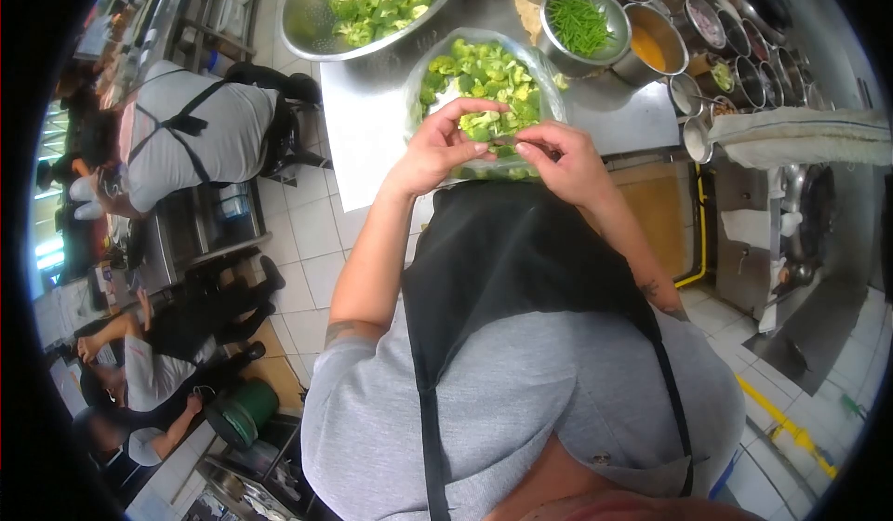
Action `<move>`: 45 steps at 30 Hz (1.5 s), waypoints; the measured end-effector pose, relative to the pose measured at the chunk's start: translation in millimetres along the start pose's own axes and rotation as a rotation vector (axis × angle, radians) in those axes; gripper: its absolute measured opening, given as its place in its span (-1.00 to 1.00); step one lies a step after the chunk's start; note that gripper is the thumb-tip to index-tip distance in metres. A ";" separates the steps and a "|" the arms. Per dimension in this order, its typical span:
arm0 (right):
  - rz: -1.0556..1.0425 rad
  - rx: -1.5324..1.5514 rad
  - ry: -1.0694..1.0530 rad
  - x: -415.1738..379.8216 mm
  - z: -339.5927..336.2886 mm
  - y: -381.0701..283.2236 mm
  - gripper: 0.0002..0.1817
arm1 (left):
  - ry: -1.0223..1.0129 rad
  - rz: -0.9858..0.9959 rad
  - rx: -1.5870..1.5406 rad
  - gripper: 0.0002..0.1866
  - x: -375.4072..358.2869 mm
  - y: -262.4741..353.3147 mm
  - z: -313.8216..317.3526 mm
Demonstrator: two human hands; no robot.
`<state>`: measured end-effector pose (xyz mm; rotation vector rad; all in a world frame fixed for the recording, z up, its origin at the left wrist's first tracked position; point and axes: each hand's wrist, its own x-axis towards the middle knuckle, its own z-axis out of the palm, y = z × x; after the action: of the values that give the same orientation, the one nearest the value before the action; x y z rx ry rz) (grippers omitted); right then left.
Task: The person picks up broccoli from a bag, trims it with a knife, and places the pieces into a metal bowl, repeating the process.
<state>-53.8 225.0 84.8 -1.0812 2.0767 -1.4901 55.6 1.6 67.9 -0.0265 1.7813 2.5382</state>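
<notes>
My left hand (439, 147) is closed on a broccoli floret (479, 126), thumb below it and fingers curled over the top. My right hand (564, 160) is closed just to the right, thumb and fingers pinched together. A thin dark edge shows between the two hands, but I cannot make out what the right fingers hold. Beneath and beyond both hands stands a container lined with a clear plastic bag (555, 102), full of cut broccoli (493, 70). Farther off at the left, a large metal colander (302, 33) holds more broccoli florets (381, 0).
On the metal table (358, 130), a bowl of chopped green beans (579, 26) stands beside a pot of orange liquid (651, 46). Several ingredient pots line the right. A cloth (800, 137) hangs there. Co-workers, one in an apron (200, 130), are at the left.
</notes>
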 end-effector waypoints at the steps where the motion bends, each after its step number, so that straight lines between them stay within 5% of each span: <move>1: 0.000 0.001 -0.023 -0.9 -2.3 -4.1 -0.82 | 0.011 0.014 0.043 -0.45 -0.5 4.5 1.2; 7: -0.018 0.017 0.012 -2.7 -2.4 -5.8 -0.84 | 0.049 -0.090 0.242 -0.40 -2.9 12.5 10.1; 11: -0.048 0.005 0.111 -2.8 -1.5 -6.5 -0.83 | 0.034 -0.036 -0.185 -0.38 -7.7 12.8 15.5; 23: -0.306 -0.199 0.164 -2.3 -0.1 -5.3 -0.83 | 0.024 0.027 0.143 -0.47 -3.4 11.9 19.3; 29: -0.197 -0.141 0.179 5.1 -5.6 -5.7 -0.83 | 0.057 0.005 -0.005 -0.42 -2.7 13.1 28.4; 32: -0.177 -0.130 0.155 7.2 -9.2 -10.1 -0.84 | 0.118 0.207 0.262 -0.40 2.0 12.9 29.0; 35: -0.185 -0.197 0.124 8.5 -14.5 -16.0 -0.84 | 0.211 0.051 0.423 -0.40 0.0 27.9 31.4; 41: -0.052 -0.043 -0.028 9.8 -16.4 -19.1 -0.86 | 0.278 0.140 0.728 -0.44 4.3 31.5 34.8; 45: -0.178 -0.146 0.066 11.6 -14.2 -10.9 -0.85 | 0.250 0.181 0.661 -0.47 7.9 22.4 30.6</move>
<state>-66.7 223.6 101.7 -1.3184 2.2138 -1.4926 47.0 22.9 99.1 -0.1717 2.7414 1.9764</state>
